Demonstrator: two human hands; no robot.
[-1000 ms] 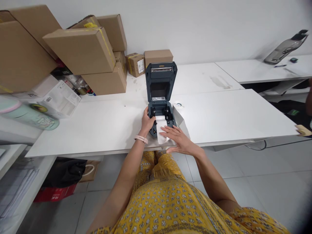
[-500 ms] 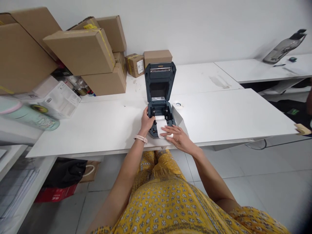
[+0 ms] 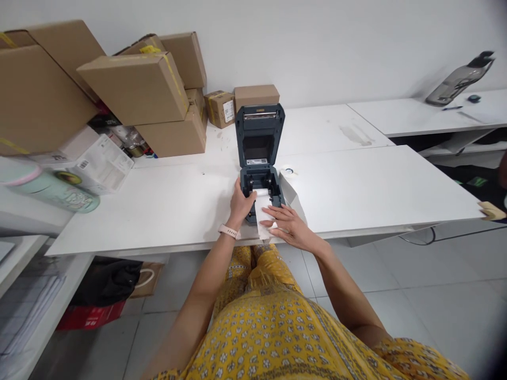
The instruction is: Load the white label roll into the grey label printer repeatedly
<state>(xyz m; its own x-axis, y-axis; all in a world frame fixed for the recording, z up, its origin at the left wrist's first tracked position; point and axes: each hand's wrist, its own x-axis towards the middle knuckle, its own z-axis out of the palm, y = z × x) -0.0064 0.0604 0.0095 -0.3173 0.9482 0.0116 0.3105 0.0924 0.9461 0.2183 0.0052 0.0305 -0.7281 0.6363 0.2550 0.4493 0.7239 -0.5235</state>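
A dark blue label printer (image 3: 244,217) stands near the table's front edge with its lid (image 3: 260,140) raised. A small white roll lies inside, and its paper strip (image 3: 262,211) runs forward over the printer's front. My left hand (image 3: 240,206) is closed around the printer's left side, its thumb reaching in beside the roll. Over the strip's right side lies my right hand (image 3: 291,227), fingers spread and touching the paper. Beside the printer, at its right, are a white roll (image 3: 288,173) and a loose length of paper (image 3: 292,198), partly hidden behind the printer.
Stacked cardboard boxes (image 3: 134,89) fill the back left, with a smaller box (image 3: 221,109) by the wall. A mint bottle (image 3: 51,186) and a white box (image 3: 103,164) sit at the left. A grey bottle (image 3: 457,82) stands on the far-right table (image 3: 407,117).
The paper strip now reaches farther forward, past the printer's front to the table edge. My right hand has stayed on it, and my left thumb has shifted slightly inward.
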